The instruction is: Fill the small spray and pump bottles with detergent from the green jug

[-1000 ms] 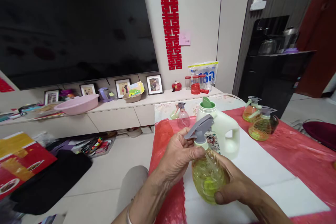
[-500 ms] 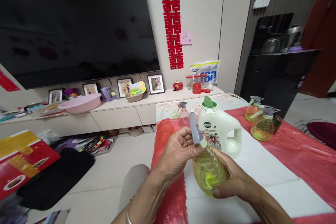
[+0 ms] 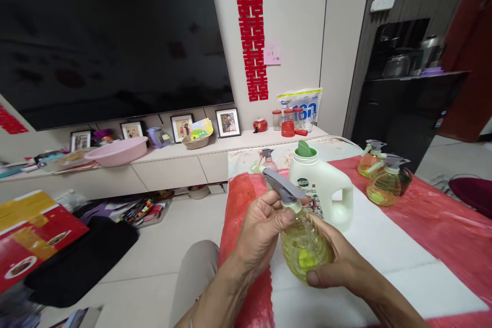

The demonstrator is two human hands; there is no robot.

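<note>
A clear spray bottle (image 3: 303, 246) with yellow-green liquid is held tilted above the table. My left hand (image 3: 265, 223) pinches the collar just beneath its grey spray head (image 3: 282, 184), thumb in front. Around the bottle's lower body, my right hand (image 3: 338, 256) is closed, its thumb near the base. Right behind stands a pale green jug (image 3: 326, 179) with a handle; a green piece (image 3: 305, 148) sits at its mouth. The bottle and hands hide part of the jug's label.
Two more spray bottles (image 3: 384, 184) with yellow liquid stand at the table's right, a pink one (image 3: 269, 161) behind my left hand. A red cloth (image 3: 246, 287) and a white sheet (image 3: 407, 271) cover the table. Behind runs a low cabinet (image 3: 172, 171) holding jars, frames and a pink basin (image 3: 117, 152).
The grey spray head has turned on the bottle, so its nozzle now points left and away. Left fingers have shifted slightly at the collar; the right hand keeps its hold.
</note>
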